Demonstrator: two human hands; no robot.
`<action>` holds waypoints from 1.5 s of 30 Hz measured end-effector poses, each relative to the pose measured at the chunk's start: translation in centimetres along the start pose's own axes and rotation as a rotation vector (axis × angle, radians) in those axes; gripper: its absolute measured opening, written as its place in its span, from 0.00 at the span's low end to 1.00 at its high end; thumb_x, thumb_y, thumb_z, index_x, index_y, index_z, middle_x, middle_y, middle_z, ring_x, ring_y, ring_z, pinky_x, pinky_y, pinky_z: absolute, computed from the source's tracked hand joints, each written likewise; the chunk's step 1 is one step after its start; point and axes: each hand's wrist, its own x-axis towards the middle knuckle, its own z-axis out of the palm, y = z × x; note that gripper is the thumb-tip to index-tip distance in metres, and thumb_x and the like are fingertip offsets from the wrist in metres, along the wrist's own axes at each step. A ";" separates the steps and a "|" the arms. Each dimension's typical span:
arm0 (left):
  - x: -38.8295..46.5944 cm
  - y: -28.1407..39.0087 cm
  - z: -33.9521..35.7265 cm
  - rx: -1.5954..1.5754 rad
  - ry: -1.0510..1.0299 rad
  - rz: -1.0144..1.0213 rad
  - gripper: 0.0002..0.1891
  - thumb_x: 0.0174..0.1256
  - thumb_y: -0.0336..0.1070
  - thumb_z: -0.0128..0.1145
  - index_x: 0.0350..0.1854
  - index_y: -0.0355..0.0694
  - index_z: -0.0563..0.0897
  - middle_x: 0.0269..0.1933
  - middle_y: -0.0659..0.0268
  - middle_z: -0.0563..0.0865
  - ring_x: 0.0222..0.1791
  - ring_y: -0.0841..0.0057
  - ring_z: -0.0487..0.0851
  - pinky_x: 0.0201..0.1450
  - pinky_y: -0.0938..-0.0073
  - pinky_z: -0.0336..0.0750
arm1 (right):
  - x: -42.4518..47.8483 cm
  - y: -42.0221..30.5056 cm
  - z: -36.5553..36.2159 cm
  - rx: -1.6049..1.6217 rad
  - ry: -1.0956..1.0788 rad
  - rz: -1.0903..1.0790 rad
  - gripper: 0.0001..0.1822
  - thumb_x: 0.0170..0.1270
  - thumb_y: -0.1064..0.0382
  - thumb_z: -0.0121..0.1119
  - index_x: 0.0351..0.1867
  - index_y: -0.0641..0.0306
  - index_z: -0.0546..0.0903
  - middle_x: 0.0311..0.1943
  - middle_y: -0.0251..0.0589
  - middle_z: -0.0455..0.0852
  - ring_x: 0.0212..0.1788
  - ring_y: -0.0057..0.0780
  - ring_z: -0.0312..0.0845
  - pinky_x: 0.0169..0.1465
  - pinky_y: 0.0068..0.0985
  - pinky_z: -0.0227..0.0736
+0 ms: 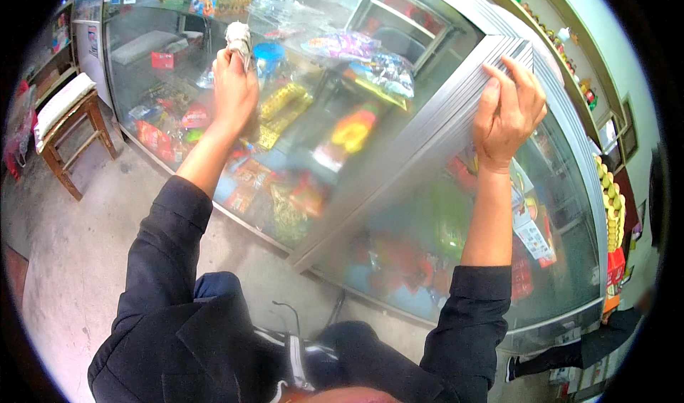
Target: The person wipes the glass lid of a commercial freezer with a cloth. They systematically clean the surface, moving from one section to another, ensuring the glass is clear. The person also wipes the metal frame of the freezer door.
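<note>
My left hand (235, 90) grips a crumpled whitish cloth (239, 37) at the glass front (331, 98) of a display case. Whether the cloth touches the pane is hard to tell. The glass looks hazy in places. Behind it lie packaged goods, among them a blue-lidded tub (269, 58), yellow packets (286, 106) and purple bags (342, 45). My right hand (510, 109) rests its fingertips on the top corner of the ribbed metal frame (459, 93), fingers somewhat apart, holding nothing. Another glass pane (561, 232) lies right of this frame.
A wooden stool (80, 136) with a white pad stands at the left on the concrete floor (107, 227). Egg trays (612, 200) are stacked at the far right. Below them a person in dark clothes (593, 344) is near the case. Wall shelves (556, 34) hold small items.
</note>
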 end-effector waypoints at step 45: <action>9.0 17.7 1.0 -0.022 0.180 0.840 0.22 0.47 0.31 0.56 0.50 0.51 0.80 0.45 0.73 0.78 0.44 0.70 0.76 0.42 0.65 0.71 | 0.2 -0.5 -0.5 0.022 -0.040 0.083 0.09 0.57 0.65 0.55 0.37 0.55 0.85 0.48 0.31 0.81 0.54 0.34 0.72 0.58 0.34 0.59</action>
